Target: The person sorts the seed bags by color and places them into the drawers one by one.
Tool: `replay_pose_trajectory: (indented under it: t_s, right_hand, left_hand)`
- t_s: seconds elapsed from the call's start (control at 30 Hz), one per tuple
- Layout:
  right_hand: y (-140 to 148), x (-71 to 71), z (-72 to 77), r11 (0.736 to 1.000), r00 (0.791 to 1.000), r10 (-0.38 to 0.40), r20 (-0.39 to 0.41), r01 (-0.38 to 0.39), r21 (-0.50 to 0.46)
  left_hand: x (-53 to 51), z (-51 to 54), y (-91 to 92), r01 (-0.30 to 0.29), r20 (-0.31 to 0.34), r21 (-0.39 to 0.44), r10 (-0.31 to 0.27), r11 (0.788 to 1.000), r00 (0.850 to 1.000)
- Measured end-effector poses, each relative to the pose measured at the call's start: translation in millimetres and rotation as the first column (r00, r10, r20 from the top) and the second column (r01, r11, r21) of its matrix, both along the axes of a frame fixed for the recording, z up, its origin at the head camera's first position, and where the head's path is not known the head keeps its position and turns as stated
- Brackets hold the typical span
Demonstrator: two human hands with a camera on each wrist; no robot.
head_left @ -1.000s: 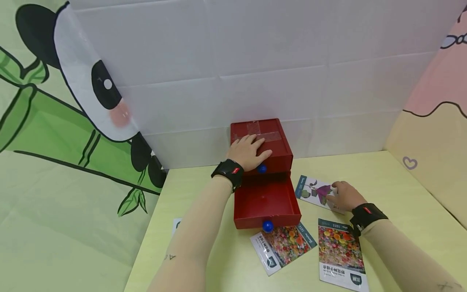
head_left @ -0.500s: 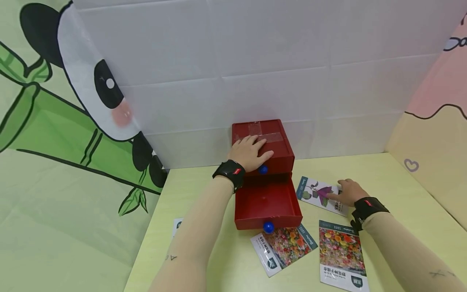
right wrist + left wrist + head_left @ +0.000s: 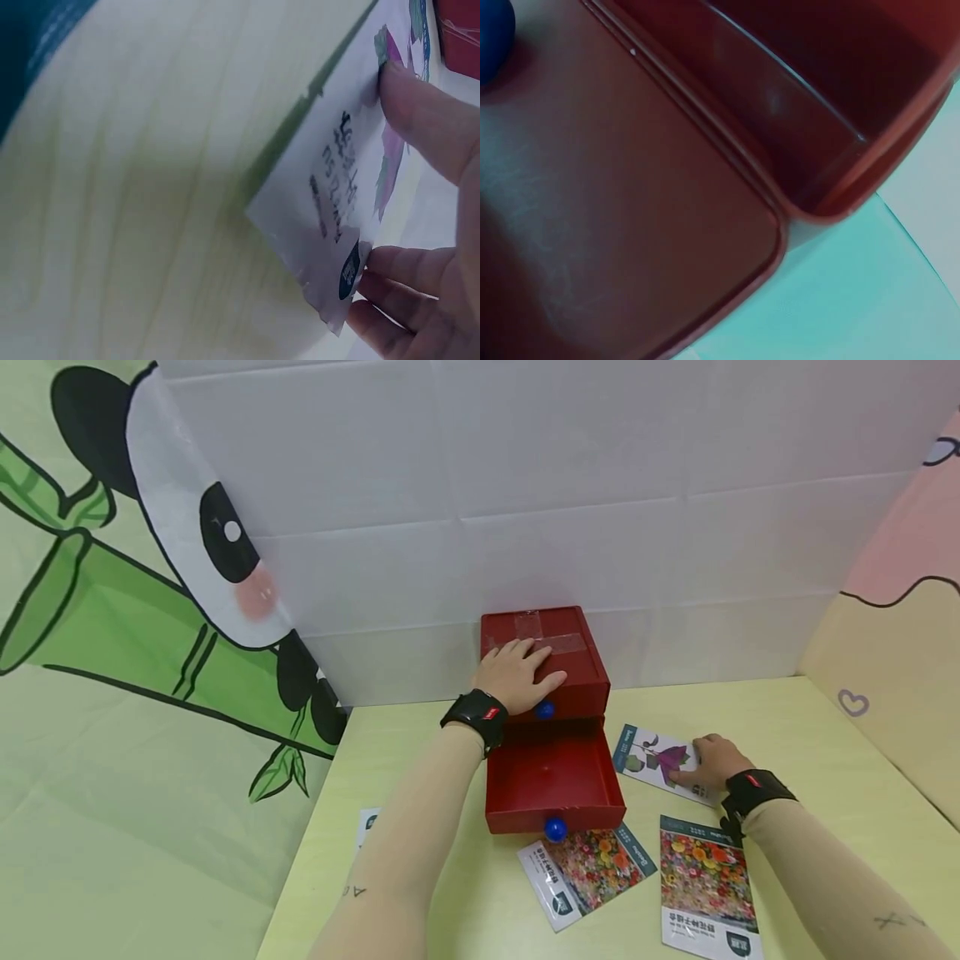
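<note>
My left hand (image 3: 516,678) rests with fingers spread on top of the red drawer box (image 3: 594,681), whose lower drawer (image 3: 551,777) is pulled out and holds nothing. To the right, my right hand (image 3: 716,762) grips a white packet with a purple flower (image 3: 647,758). The right wrist view shows the thumb on the face of the packet (image 3: 300,202) and the fingers (image 3: 409,292) at its far edge, with part of the packet raised off the table. Only the box front (image 3: 652,187) and open drawer (image 3: 780,112) show in the left wrist view, not the hand.
One flowery packet (image 3: 592,868) lies before the drawer, partly under its front; another (image 3: 708,885) lies nearer, at the right. A further packet (image 3: 367,821) is mostly hidden by my left arm. A white backdrop (image 3: 570,560) stands behind the box.
The right hand has shifted slightly on the purple-flower packet, its fingers now at the far edge. My left hand has stayed on the box; the whole view has drifted slightly.
</note>
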State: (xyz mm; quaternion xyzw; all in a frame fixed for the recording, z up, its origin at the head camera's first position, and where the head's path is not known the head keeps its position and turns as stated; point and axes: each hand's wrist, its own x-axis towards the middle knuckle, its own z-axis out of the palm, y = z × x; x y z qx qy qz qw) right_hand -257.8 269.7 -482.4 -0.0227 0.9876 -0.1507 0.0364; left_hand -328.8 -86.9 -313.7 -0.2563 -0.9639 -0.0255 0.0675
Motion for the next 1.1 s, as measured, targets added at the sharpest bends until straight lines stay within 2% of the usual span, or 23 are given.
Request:
replay_pose_trajectory:
  t_s: [0.3, 0.83, 0.93, 1.1]
  right_hand:
    - [-1.8, 2.1, 0.1, 0.999, 0.999, -0.036, 0.015, 0.036, -0.018]
    - [-4.7, 10.2, 12.0, 0.976, 0.99, -0.106, 0.098, 0.122, -0.18]
    - [-3.8, 12.7, 15.7, 0.97, 0.989, -0.123, 0.08, 0.137, -0.202]
    - [-2.4, 16.4, 19.8, 0.969, 0.993, -0.121, -0.01, 0.116, -0.22]
  left_hand:
    - [0.5, -2.1, -1.3, -0.003, -0.008, -0.004, 0.003, 1.0, 1.0]
    - [1.1, -5.6, -3.9, 0.01, -0.022, -0.004, -0.01, 1.0, 1.0]
    - [3.5, -4.0, -4.6, 0.013, -0.022, -0.007, -0.013, 1.0, 1.0]
    - [4.7, -3.9, -5.3, 0.015, -0.024, -0.006, -0.015, 1.0, 1.0]
